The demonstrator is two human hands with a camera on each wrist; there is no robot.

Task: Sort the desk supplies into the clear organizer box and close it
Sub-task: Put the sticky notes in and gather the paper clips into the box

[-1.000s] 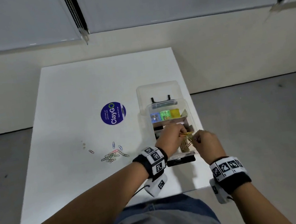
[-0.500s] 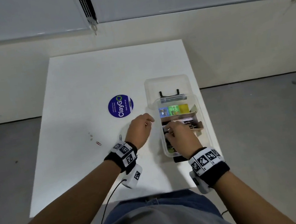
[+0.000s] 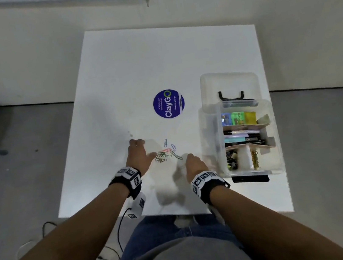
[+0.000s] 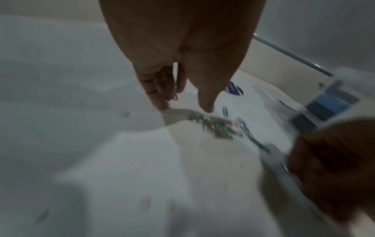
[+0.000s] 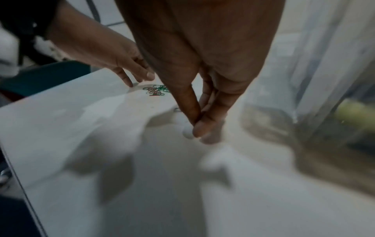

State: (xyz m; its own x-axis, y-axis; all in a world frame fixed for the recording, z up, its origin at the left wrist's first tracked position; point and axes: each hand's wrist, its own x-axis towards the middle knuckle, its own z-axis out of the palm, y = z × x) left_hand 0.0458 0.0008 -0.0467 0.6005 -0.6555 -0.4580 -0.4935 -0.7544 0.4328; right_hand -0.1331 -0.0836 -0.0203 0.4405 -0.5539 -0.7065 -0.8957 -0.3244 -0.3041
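Several coloured paper clips (image 3: 166,155) (image 4: 219,129) (image 5: 155,90) lie in a loose pile on the white table (image 3: 156,65). My left hand (image 3: 139,154) (image 4: 182,109) is just left of the pile, fingers straight, tips on the table. My right hand (image 3: 193,163) (image 5: 195,126) is at the pile's near right, straight fingers bunched and pointing down at the table, with nothing visible between them. The clear organizer box (image 3: 210,137) (image 5: 324,80) stands open to the right, holding coloured sharpeners, pens, binder clips and rubber bands in compartments. Its lid (image 3: 228,81) lies back behind it.
A round blue ClayGo sticker (image 3: 168,104) is on the table beyond the clips. Two tiny pale bits (image 3: 130,133) lie left of it. The box sits close to the table's right edge, its black latch (image 3: 250,178) facing me. My lap is under the near edge.
Both hands have left the box and moved left to the paper clip pile. The right hand came out of the box and the left went past the clips. The head view shifted left.
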